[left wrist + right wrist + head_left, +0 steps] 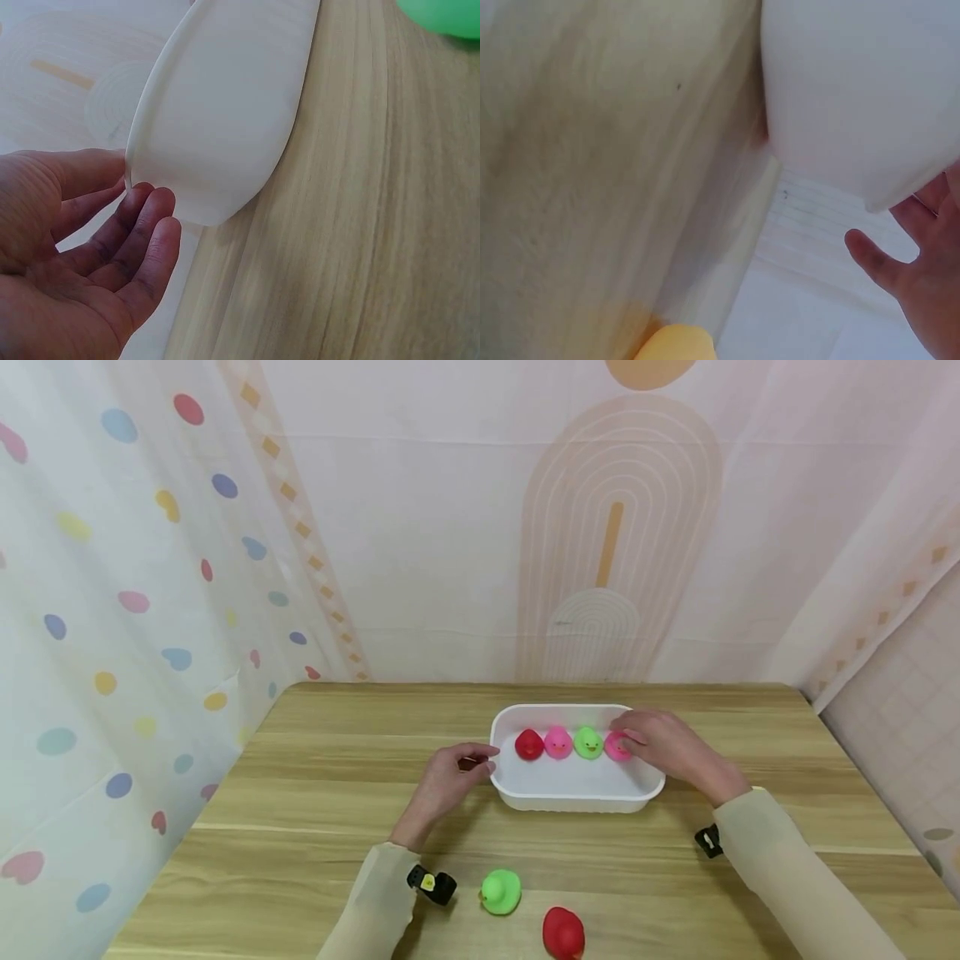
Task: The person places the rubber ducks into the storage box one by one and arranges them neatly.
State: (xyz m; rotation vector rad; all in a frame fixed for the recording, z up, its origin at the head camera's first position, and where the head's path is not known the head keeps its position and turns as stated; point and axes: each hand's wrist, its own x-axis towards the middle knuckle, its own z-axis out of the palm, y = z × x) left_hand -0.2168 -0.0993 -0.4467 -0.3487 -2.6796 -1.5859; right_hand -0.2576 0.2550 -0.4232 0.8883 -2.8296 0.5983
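A white plastic box point(577, 785) stands on the table with a row of small rubber ducks inside. From left to right they are a red duck point(529, 744), a pink duck point(558, 742), a green duck point(588, 743) and a second pink duck point(617, 748). My left hand point(450, 781) pinches the box's left rim, with fingertips against both sides of the wall in the left wrist view. Reaching in over the right end, my right hand point(663, 743) has its fingers around the rightmost pink duck and partly covers it. The box wall hides those fingertips in the right wrist view.
Nearer the front of the wooden table point(315, 827) sit a green duck point(500, 892) and a red duck point(563, 932), between the forearms. An orange-yellow rounded thing point(676, 343) shows at the bottom of the right wrist view. A patterned curtain point(435, 552) hangs behind the table.
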